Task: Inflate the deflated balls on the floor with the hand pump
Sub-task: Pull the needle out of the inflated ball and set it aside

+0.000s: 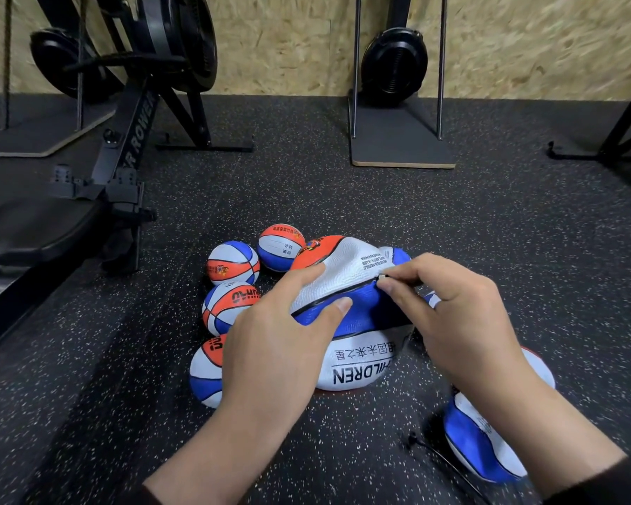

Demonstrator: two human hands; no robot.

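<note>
On the speckled floor (343, 198), dead centre: deflated ball (361, 322), propped up and folded over on itself. Gripped by left hand (277, 344), thumb pressed into the blue panel, fingers (306, 275) laid over the white one. Right hand (463, 322) at two o'clock of it, fingers (397, 282) pinching a small metal needle (382, 277) at the seam.

Probably light, limp and grippy from the pebbled rubber; likely to buckle under any push. Best held close beside the valve, skin braced between thumb and fingers.

Counted: three small round balls (232, 266) at ten to eleven o'clock; one flat ball (206, 373) at eight o'clock, at least one more (478, 442) at five. Thin black cord (438, 453) just beside that; pump itself not seen.
</note>
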